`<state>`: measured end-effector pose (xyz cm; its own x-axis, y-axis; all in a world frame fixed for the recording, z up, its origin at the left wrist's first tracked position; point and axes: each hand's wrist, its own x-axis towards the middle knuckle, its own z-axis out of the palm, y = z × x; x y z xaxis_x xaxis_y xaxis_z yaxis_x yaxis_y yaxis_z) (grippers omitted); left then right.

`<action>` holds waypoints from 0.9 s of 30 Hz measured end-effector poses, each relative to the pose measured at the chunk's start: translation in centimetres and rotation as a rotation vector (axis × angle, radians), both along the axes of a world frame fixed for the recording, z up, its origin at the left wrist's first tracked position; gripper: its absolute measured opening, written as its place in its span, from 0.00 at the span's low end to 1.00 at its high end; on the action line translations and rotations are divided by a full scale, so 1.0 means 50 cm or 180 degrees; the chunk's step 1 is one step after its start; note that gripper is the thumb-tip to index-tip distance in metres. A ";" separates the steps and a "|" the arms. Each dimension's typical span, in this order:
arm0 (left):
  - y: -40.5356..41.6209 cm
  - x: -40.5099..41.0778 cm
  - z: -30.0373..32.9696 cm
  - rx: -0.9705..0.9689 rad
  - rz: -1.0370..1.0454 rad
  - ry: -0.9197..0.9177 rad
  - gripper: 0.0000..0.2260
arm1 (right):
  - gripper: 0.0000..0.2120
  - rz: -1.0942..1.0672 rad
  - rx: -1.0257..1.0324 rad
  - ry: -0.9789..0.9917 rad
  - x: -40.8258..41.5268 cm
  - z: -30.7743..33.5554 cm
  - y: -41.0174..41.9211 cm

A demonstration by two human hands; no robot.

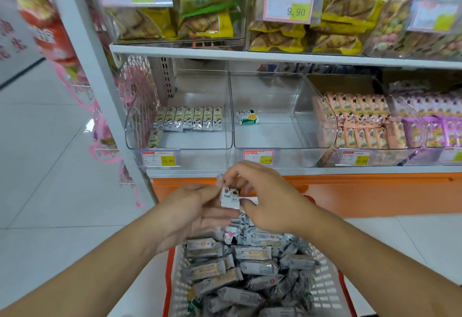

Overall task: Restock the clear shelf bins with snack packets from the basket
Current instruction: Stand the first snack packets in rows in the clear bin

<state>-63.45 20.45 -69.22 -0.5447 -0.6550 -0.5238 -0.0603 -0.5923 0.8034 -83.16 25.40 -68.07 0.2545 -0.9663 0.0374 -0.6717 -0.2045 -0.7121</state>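
Basket (175, 289) of packets (252, 253) sits below shelf bins (180, 126).

White snack packet (229, 198) above packet-filled basket (327, 289), clear bin (180, 153) part-stocked

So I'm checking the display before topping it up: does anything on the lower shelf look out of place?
Yes. In the left bin, one packet lies apart at the front corner, tilted, off the neat upright row. The middle bin holds just one green packet, unlike the rest.
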 end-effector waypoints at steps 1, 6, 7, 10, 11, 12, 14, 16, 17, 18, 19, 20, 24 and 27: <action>-0.006 0.006 0.004 -0.0044 0.0175 0.0100 0.16 | 0.22 0.0050 0.0045 -0.0099 0.003 0.007 0.001; -0.025 0.032 0.032 -0.0293 0.0210 0.0288 0.08 | 0.14 -0.0108 0.0097 -0.0533 0.005 0.032 -0.003; -0.028 0.034 0.037 -0.0286 0.0220 0.0344 0.08 | 0.16 -0.0181 0.0092 -0.0558 0.008 0.035 -0.005; -0.029 0.033 0.046 -0.0289 0.0183 0.0496 0.12 | 0.31 -0.0246 0.0119 -0.0439 0.023 0.033 -0.012; -0.028 0.035 0.047 -0.0301 0.0173 0.0515 0.11 | 0.33 -0.0265 0.0116 -0.0391 0.030 0.031 -0.014; -0.029 0.036 0.049 -0.0311 0.0153 0.0516 0.11 | 0.35 -0.0316 0.0102 -0.0355 0.035 0.030 -0.017; -0.035 0.042 0.051 -0.0303 0.0082 0.0477 0.12 | 0.37 -0.0467 0.0094 -0.0326 0.046 0.031 -0.023; -0.044 0.052 0.054 -0.0299 0.0038 0.0403 0.12 | 0.38 -0.0580 0.0083 -0.0356 0.055 0.034 -0.030; -0.052 0.056 0.055 -0.0314 0.0047 0.0340 0.11 | 0.38 -0.0625 0.0058 -0.0387 0.059 0.036 -0.034; -0.059 0.059 0.060 -0.0359 0.0082 0.0233 0.11 | 0.38 -0.0663 0.0031 -0.0382 0.063 0.040 -0.040; -0.069 0.064 0.066 -0.0501 0.0166 0.0028 0.11 | 0.37 -0.0676 0.0021 -0.0364 0.068 0.046 -0.051; -0.082 0.072 0.070 -0.0787 0.0286 -0.0292 0.10 | 0.37 -0.0679 0.0017 -0.0346 0.074 0.053 -0.065; -0.158 0.142 0.077 -0.2810 0.0605 -0.1870 0.06 | 0.39 -0.0648 -0.0119 -0.0141 0.114 0.077 -0.172; -0.205 0.201 0.057 -0.3440 0.0303 -0.2405 0.08 | 0.39 -0.0665 -0.0141 0.0011 0.148 0.059 -0.288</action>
